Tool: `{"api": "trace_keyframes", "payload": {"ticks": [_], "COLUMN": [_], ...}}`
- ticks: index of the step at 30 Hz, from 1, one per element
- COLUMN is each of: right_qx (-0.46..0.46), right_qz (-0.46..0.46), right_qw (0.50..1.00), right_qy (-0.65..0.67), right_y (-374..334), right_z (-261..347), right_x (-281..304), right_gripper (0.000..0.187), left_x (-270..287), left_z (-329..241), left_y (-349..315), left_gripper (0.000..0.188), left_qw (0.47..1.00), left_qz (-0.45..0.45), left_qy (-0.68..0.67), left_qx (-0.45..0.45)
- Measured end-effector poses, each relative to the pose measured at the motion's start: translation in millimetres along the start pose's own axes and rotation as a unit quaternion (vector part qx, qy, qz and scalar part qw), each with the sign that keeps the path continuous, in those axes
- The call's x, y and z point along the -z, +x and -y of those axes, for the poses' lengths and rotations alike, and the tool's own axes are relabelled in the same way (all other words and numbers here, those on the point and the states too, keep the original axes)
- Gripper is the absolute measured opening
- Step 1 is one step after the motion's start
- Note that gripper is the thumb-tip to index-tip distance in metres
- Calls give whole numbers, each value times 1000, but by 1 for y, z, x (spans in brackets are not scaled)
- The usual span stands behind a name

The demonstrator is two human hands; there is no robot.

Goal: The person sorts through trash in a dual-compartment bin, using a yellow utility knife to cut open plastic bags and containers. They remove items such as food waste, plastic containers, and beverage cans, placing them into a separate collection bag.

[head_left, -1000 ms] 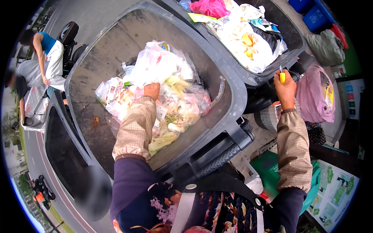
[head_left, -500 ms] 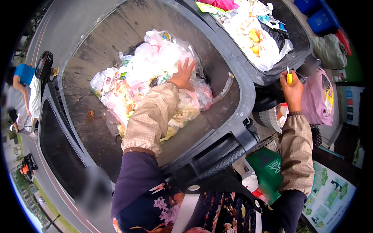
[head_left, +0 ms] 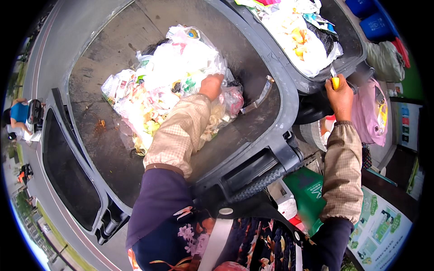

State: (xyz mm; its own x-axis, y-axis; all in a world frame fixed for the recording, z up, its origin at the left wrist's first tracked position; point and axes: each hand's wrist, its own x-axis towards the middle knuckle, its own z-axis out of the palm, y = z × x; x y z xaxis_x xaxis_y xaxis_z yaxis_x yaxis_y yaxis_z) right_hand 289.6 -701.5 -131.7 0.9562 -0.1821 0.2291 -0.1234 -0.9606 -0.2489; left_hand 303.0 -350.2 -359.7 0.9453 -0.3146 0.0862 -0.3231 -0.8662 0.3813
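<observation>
Reaching into a large grey wheeled bin (head_left: pixel 285 122), my left hand (head_left: pixel 211 86) is closed on the right side of a heap of plastic bags (head_left: pixel 185 61). The bags are white and see-through, with food scraps and wrappers among them; my fingertips are hidden. My right hand (head_left: pixel 340 97), off to the right beside a second bin, grips a small knife (head_left: pixel 335 83) by its yellow handle, blade pointing up. That second bin (head_left: pixel 353 67) holds a white bag (head_left: pixel 316 58) with orange peel, along with other rubbish.
A pink bag (head_left: pixel 368 110) and a green bag (head_left: pixel 305 192) are on the right, near my right arm. Blue bins (head_left: pixel 377 29) stand at the far right, and a printed board (head_left: pixel 382 230) lower right. Left, beyond a black lid (head_left: pixel 70 176), a person (head_left: pixel 19 117) is on the road.
My left hand has gone from spread fingers on the bags to a closed grip on them. My right hand stays almost in place with the knife.
</observation>
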Motion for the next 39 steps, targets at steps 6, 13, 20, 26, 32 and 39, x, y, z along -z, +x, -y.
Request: {"api": "trace_keyframes", "payload": {"ticks": [6,13,20,26,32,39], "right_qx": [18,50,94,120,167,88], "right_qz": [9,32,27,22,-77,147], "right_qw": [999,995,985,969,915,824], "right_qy": [39,79,142,216,360,540], "right_y": [0,0,-1,23,-21,-195], "right_z": [0,3,-22,-52,-39,136], "right_x": [4,5,2,-36,8,97], "right_gripper": [32,30,28,31,43,27], "left_x": [107,243,286,311,386,479], "left_z": [89,114,107,104,95,126], "left_y": [-12,-94,-165,-218,-199,-247], "left_gripper": [36,27,23,9,20,26], "left_qw": [958,769,566,446,443,406], "left_qz": [-141,-258,-375,-454,-532,-571], "left_qy": [-193,-458,-634,-683,-684,-707], "left_qx": [161,363,370,358,229,100]}}
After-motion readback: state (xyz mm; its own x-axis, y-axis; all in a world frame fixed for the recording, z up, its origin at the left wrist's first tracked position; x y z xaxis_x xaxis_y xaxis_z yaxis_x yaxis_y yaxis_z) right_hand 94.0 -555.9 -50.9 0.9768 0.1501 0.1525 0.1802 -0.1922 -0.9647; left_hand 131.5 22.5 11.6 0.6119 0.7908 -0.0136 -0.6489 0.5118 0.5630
